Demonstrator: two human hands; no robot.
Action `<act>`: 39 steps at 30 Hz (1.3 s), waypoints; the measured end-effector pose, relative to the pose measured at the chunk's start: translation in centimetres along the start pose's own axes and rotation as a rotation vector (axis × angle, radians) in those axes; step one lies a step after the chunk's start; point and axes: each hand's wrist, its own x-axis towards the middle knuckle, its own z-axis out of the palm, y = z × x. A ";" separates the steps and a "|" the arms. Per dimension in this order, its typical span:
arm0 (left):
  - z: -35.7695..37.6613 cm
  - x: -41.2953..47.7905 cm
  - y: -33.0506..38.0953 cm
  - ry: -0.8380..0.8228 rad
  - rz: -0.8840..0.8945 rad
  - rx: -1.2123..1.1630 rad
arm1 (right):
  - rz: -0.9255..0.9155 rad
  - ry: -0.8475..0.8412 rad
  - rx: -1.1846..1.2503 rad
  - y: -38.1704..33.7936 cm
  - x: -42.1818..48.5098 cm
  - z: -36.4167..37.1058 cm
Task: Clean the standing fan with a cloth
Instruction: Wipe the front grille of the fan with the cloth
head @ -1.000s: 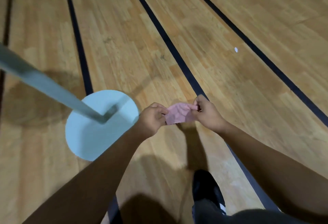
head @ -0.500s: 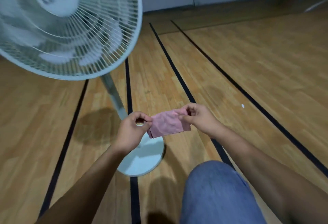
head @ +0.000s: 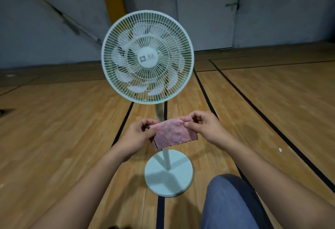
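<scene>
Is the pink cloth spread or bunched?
Spread: pink cloth hangs flat between left hand and right hand, pinched at top corners.

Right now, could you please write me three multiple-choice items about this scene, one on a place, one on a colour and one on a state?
1. Where is the cloth in this view?
A. Draped over the fan's grille
B. Held up in front of the fan's pole
C. Lying on the floor

2. What colour is the cloth?
A. Pink
B. Yellow
C. Black

3. How is the cloth held?
A. Balled in one fist
B. Hanging loose from one hand
C. Stretched between both hands

Answers:
1 B, the cloth hides part of the pole above the round base, below the grille.
2 A, it is pink against the wooden floor.
3 C, the left hand pinches one end and the right hand the other.
</scene>
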 end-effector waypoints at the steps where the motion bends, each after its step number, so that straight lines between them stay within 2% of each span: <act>1: -0.8 0.3 -0.3 -0.022 -0.001 0.002 | -0.012 -0.006 -0.009 -0.3 0.5 0.5; 9: -3.8 6.5 -1.1 -0.081 0.038 -0.039 | -0.065 0.010 -0.071 0.2 6.9 2.5; 11: -3.9 7.1 -0.1 -0.065 0.056 -0.054 | -0.045 0.003 -0.007 -0.3 7.2 2.2; 16: -3.2 5.9 2.9 -0.075 0.103 -0.105 | -0.055 0.005 0.027 -2.6 5.7 1.1; 20: -3.6 4.3 4.1 -0.104 0.116 -0.097 | -0.088 0.069 -0.062 -4.5 4.5 1.4; 25: -4.6 2.5 5.1 -0.149 0.100 -0.095 | -0.173 0.052 -0.160 -8.1 4.5 2.4; 32: -4.7 2.4 7.1 -0.086 0.272 0.003 | -0.227 0.075 -0.102 -10.4 5.6 3.4; 39: -3.9 3.5 7.1 0.020 0.334 0.059 | -0.225 0.237 -0.131 -9.6 6.1 3.8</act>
